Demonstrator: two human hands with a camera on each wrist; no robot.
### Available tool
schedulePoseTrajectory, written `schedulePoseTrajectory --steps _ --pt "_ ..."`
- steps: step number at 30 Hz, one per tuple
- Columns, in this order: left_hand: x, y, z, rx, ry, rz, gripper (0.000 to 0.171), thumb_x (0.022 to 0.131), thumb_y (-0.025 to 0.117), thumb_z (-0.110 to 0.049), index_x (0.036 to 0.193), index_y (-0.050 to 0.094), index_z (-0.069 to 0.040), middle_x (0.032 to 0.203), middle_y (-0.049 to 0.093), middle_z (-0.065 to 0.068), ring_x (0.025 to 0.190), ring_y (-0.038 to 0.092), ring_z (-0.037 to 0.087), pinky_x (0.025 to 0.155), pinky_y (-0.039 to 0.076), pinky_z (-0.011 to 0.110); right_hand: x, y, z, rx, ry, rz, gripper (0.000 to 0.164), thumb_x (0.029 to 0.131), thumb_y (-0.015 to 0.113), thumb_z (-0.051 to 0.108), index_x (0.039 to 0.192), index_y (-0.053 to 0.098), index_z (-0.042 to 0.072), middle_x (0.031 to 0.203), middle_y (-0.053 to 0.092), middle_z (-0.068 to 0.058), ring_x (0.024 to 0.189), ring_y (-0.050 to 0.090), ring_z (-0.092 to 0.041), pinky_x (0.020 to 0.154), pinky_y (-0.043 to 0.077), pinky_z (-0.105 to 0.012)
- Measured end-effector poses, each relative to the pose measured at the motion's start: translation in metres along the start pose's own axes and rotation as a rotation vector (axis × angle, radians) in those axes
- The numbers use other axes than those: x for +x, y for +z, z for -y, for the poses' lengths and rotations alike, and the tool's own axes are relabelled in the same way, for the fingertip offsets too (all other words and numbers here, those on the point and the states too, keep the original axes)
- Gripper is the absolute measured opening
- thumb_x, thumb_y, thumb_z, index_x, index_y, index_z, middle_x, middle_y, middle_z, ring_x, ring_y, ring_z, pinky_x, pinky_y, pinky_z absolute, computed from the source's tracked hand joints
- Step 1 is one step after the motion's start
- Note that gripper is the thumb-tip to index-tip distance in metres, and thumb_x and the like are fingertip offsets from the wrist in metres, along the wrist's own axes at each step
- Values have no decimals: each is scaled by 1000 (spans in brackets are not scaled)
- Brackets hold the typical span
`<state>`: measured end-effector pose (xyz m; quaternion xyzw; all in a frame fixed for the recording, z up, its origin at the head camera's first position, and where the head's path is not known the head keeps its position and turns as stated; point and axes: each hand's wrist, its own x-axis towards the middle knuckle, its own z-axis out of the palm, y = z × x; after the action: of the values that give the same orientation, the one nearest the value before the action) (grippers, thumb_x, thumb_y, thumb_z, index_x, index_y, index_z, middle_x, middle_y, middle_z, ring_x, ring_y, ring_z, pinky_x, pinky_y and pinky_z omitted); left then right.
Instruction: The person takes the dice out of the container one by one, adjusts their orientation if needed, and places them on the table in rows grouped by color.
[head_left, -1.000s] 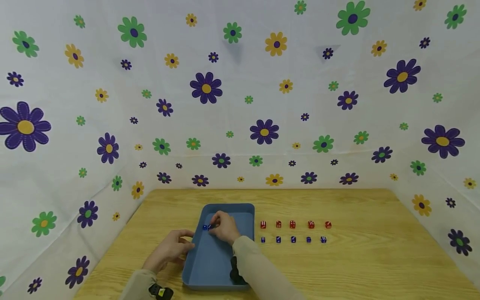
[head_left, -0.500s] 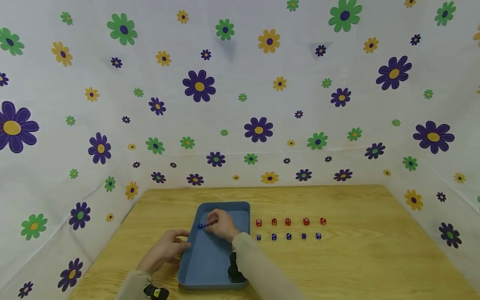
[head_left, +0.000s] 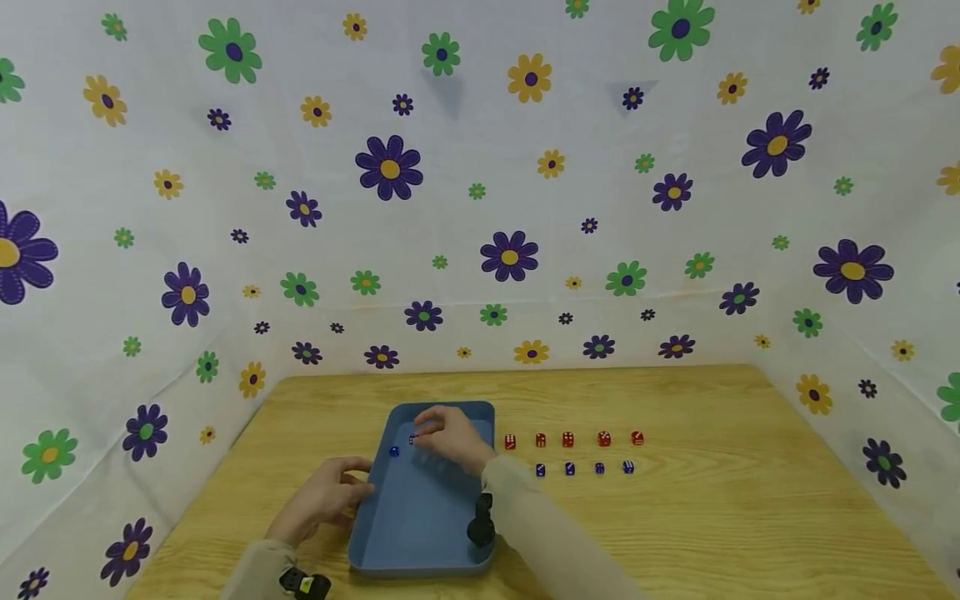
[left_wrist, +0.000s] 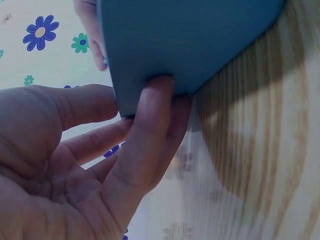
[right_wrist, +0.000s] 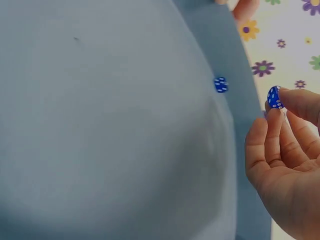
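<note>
My right hand [head_left: 453,440] is over the far part of the blue tray [head_left: 420,529], pinching a blue die [right_wrist: 275,97] between thumb and fingertips. In the head view that die shows just at the fingertips. Another blue die [head_left: 394,451] sits in the tray by its left wall, a short way from the held one. My left hand [head_left: 324,500] rests against the tray's left side. In the left wrist view its fingertips touch the outer wall and rim, not wrapped over it.
Right of the tray, a row of red dice [head_left: 567,439] lies on the wooden table [head_left: 675,533]. Nearer is a row of blue dice [head_left: 570,469], its left end behind my right sleeve [head_left: 517,487]. A flowered cloth [head_left: 450,208] stands around the table.
My right hand has moved its blue die away from the one by the tray wall, toward the far end. My left hand stays at the tray. The head view has shifted slightly.
</note>
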<state>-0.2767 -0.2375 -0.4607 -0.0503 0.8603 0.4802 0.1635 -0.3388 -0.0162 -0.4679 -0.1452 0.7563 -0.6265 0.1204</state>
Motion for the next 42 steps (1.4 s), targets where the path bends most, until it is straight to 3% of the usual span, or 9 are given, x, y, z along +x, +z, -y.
schedulePoseTrajectory --steps 7,14,22,32,39,42 --pt "-2 -4 4 -5 20 4 42 95 61 -6 135 52 1 105 65 19 81 67 24 61 60 42 -8 -25 17 61 -27 12 26 92 67 9 118 63 5 113 68 -16 106 65 -34 89 55 -49" --pt "-2 -5 5 3 32 11 42 95 61 -6 135 53 0 105 65 19 82 68 23 61 60 42 -22 -61 22 8 -36 23 32 95 65 13 125 59 5 120 66 -16 104 66 -24 92 55 -46" --pt "1 -6 4 11 15 19 43 95 61 -6 136 52 0 109 63 20 85 67 24 62 60 42 -49 -104 12 16 -22 -47 34 97 61 11 129 56 2 125 62 -19 113 61 -34 96 52 -50" --pt "2 -8 3 34 8 32 46 95 60 -6 139 50 2 111 64 19 87 67 23 66 61 43 -79 -154 -4 -36 9 -163 32 95 64 10 126 58 4 120 65 -16 103 65 -22 92 55 -43" --pt "2 -9 2 40 11 30 45 95 60 -6 139 51 2 110 65 18 86 68 23 66 61 43 -97 -176 -11 -90 14 -199 32 96 61 6 127 57 1 122 63 -19 109 62 -32 92 54 -46" --pt "2 -9 3 34 12 27 45 95 60 -5 138 51 2 109 65 19 86 68 23 65 61 43 -101 -185 -15 -136 14 -212 34 95 62 6 129 57 1 124 63 -18 108 63 -28 90 56 -44"
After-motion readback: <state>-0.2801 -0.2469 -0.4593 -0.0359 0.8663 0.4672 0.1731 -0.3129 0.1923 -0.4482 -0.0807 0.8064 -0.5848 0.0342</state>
